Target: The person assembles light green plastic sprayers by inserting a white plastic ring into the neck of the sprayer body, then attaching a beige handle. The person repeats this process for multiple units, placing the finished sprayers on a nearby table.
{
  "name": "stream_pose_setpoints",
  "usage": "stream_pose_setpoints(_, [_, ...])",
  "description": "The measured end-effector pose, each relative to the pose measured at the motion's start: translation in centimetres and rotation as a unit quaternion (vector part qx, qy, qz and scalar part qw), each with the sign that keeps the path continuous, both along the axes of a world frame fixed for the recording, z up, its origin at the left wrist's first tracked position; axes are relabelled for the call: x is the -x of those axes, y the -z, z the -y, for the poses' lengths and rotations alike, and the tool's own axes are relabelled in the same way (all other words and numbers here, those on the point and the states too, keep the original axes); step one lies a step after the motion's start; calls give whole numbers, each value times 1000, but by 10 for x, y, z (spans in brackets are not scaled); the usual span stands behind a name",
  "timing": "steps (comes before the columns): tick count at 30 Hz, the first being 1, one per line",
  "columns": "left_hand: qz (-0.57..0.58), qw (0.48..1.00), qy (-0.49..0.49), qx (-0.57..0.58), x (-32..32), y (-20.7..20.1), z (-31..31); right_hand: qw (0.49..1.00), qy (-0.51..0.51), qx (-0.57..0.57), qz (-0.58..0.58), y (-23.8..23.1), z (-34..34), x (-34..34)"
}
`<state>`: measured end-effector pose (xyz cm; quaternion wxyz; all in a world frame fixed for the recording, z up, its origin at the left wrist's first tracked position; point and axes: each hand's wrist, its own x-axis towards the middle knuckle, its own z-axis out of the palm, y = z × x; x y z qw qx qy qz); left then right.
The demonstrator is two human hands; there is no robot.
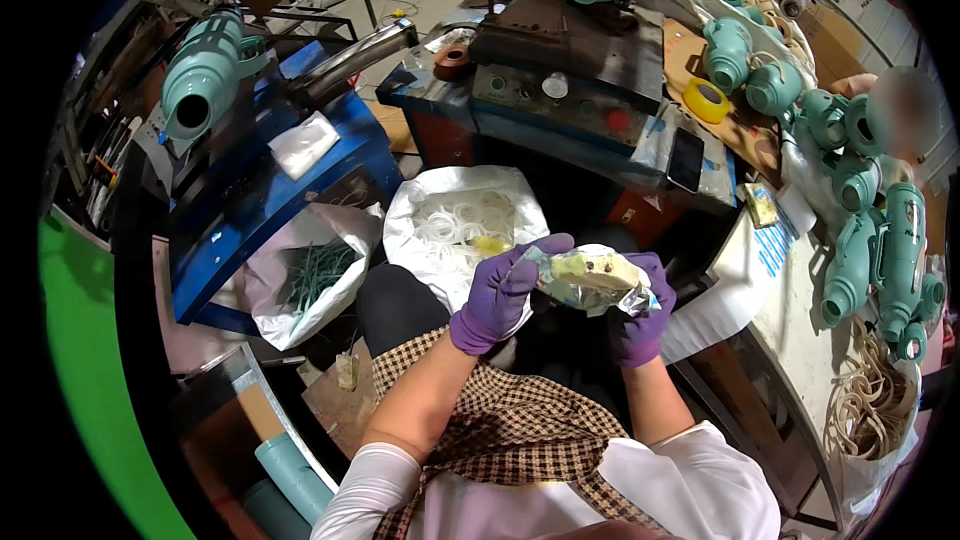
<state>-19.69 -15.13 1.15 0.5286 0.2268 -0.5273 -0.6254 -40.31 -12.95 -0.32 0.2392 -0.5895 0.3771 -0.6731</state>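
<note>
Purple gloves cover both hands, which are raised over my lap in front of the checked apron [490, 395]. Between them is a pale yellow-green block with dark specks [590, 270], partly inside a crinkled, shiny wrapper. My left hand [498, 295] pinches the wrapper's left end between thumb and fingers. On the other side my right hand [642, 318] is closed round the silvery right end of the wrapper. Just beyond my left hand stands a white sack [410, 215] of translucent rings. What the block is made of cannot be told.
Left of the rings, another white sack [265, 300] holds dark green strips beside a blue bench [345, 185]. Ahead stands a machine with a control panel [550, 105]. On the right, a table [790, 315] bears several teal bottle bodies [855, 250] and beige cords [865, 400].
</note>
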Motion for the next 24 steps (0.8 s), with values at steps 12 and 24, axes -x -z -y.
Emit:
stream_pose_setpoints(12, [-89,993,-60,52,-12,27,9,987,31,-30,-153,4,-12,21])
stream_pose_setpoints(24, [3,991,-88,100,-12,14,42,963,190,-59,-179,1,-33,105])
